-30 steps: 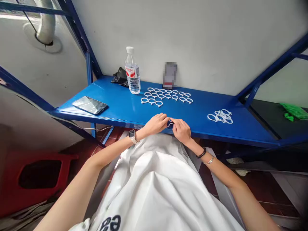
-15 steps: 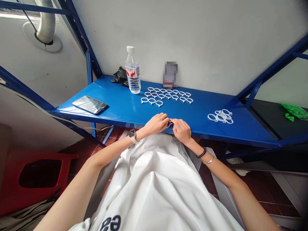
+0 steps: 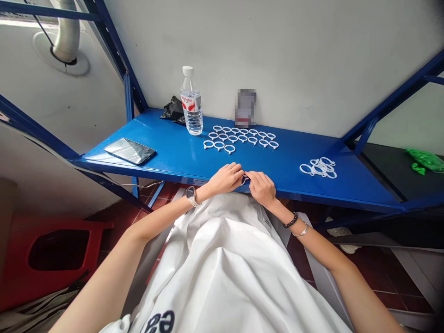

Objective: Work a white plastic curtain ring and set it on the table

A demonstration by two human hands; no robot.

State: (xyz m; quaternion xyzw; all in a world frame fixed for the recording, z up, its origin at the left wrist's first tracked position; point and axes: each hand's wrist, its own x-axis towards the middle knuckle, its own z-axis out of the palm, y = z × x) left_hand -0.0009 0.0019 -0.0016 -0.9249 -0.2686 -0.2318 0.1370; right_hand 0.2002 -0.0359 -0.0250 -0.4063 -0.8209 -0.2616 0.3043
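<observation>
At the front edge of the blue table, my left hand [image 3: 227, 177] and my right hand [image 3: 262, 187] meet with bent fingers, both closed on one white plastic ring [image 3: 244, 179]. Most of that ring is hidden behind the fingers. Beyond my hands, several white rings [image 3: 229, 149] with small tabs lie in rows on the tabletop. A loose pile of similar white rings [image 3: 318, 169] sits to the right, some overlapping.
On the blue table [image 3: 180, 157] stand a water bottle [image 3: 192, 111] and, behind it, a black plastic bag [image 3: 172, 110]. A phone [image 3: 130, 151] lies at left. A blurred upright object [image 3: 245, 108] leans on the wall. Green bag [image 3: 425, 159] at far right; red stool [image 3: 92, 245] lower left.
</observation>
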